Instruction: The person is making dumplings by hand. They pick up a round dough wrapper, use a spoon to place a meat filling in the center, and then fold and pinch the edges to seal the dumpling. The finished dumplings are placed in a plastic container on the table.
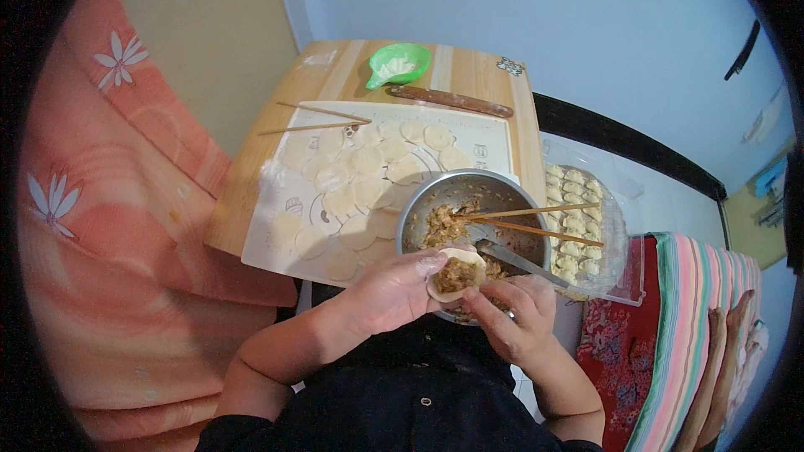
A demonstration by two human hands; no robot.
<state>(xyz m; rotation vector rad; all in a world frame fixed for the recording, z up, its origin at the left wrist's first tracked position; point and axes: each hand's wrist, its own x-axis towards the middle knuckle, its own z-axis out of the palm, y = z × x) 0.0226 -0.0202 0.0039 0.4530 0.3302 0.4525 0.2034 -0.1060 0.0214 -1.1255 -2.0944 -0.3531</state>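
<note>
My left hand (387, 291) cups a round dumpling wrapper (476, 264) with brown minced filling (455, 275) spread in its middle. At the wrapper's right edge, the thumb and fingers of my right hand (521, 318) close on the dough. The wrapper is still unfolded, held over the near rim of a steel mixing bowl (509, 190). More filling (444, 224) lies in that bowl, along with a pair of chopsticks (544, 213) and a metal utensil (521, 262) whose handle leans out to the right.
Many flat wrappers (368, 159) cover a white mat (481, 130) on the wooden table (243, 201). Another pair of chopsticks (318, 126), a rolling pin (450, 101) and a green dish of flour (400, 63) lie beyond. Right of the bowl, a clear tray (616, 264) holds rows of dumplings (573, 218).
</note>
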